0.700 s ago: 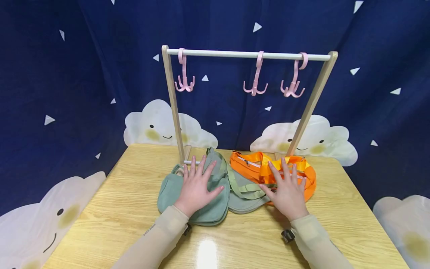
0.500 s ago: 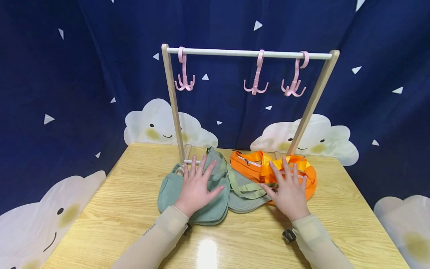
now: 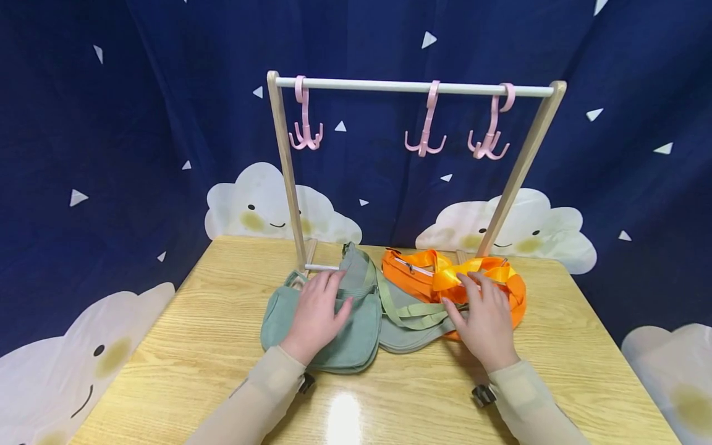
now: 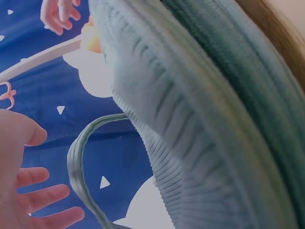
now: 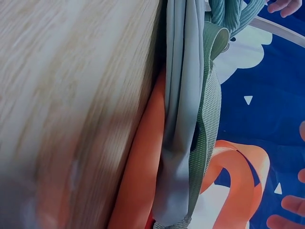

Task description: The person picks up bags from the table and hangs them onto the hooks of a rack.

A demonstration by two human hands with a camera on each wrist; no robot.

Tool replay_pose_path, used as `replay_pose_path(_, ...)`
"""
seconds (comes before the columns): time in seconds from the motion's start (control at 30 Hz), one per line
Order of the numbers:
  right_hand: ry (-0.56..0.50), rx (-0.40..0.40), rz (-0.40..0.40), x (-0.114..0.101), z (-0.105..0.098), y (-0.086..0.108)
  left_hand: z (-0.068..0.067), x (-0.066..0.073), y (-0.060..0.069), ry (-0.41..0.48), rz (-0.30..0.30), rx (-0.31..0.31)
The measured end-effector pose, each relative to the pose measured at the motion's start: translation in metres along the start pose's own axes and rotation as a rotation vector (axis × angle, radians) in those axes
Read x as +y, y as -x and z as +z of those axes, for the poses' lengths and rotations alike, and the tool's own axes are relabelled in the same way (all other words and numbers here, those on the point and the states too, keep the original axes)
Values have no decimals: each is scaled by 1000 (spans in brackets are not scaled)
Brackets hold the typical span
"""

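My left hand (image 3: 314,321) hovers over a green corduroy bag (image 3: 358,337) with its fingers loosely bent. In the left wrist view a gap shows between that hand (image 4: 24,186) and the bag (image 4: 190,143), whose looped handle (image 4: 76,167) stands up. Over the right side of the pile is my right hand (image 3: 489,324), fingers relaxed and holding nothing. Nearest to it lies an orange bag (image 3: 408,283) with shiny orange straps. Between them a grey bag (image 3: 408,339) with a light green strap (image 3: 423,309) lies partly under the others. In the right wrist view only fingertips (image 5: 293,205) show, apart from the bags.
Behind the bags stands a wooden rack (image 3: 286,167) with a white top bar (image 3: 367,85). Three pink multi-prong hooks hang from it: a left hook (image 3: 305,117), a middle hook (image 3: 427,123) and a right hook (image 3: 491,127). A dark blue curtain (image 3: 361,185) backs the table (image 3: 211,309).
Both hands have drawn slightly back toward the person, and their spread fingers have relaxed into a looser bend. The hands have moved slightly apart. The bags lie as before.
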State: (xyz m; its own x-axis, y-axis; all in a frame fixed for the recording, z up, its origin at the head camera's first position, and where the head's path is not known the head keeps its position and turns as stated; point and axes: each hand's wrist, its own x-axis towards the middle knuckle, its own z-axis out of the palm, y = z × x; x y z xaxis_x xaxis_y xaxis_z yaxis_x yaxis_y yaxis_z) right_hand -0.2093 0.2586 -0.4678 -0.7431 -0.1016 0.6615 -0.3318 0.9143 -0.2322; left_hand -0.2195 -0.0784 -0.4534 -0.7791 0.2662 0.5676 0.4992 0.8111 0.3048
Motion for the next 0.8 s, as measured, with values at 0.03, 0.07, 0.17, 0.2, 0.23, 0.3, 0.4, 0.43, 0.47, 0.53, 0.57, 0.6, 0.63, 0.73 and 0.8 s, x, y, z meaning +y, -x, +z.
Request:
replay_pose_path(0.03, -3, 8, -2, 0, -1, 0, -1, 0, 0, -1, -6, -5)
replay_pose_path(0.07, -7, 14, -4, -1, -1, 1, -2, -1, 1, 0, -10, -7)
replay_pose_path(0.17, -7, 25, -9, -2, -3, 1, -5, -2, 2, 9, -26, -12)
replay_pose_path(0.2, -7, 27, -12, -2, -4, 2, -5, -3, 2, 14, -30, -12)
replay_pose_path(0.23, -8, 27, -14, -3, -5, 2, -6, -3, 3, 19, -34, -14)
replay_pose_path(0.3, -10, 30, -21, -2, -6, 1, -7, -4, 3, 18, -39, -17)
replay_pose_path(0.4, -12, 39, -31, -1, -7, 1, -7, -4, 3, 14, -39, -25)
replay_pose_path(0.43, -10, 42, -34, 0, -8, 1, -7, -4, 3, 10, -39, -29)
replay_pose_path(0.47, -9, 45, -36, 0, -8, 2, -7, -3, 3, 7, -38, -32)
replay_pose_path(0.53, -8, 51, -38, 1, -9, 2, -7, -3, 4, 8, -37, -36)
replay_pose_path(0.57, -9, 53, -39, 1, -9, 3, -7, -3, 4, 9, -39, -40)
replay_pose_path(0.6, -8, 54, -40, 1, -9, 3, -8, -3, 5, 9, -40, -42)
replay_pose_path(0.63, -11, 56, -43, 0, -9, 4, -8, -3, 5, 8, -41, -43)
replay_pose_path(0.73, -19, 57, -50, -1, -9, 4, -8, -4, 6, 6, -41, -45)
replay_pose_path(0.8, -26, 56, -55, -2, -9, 3, -9, -5, 6, 7, -37, -44)
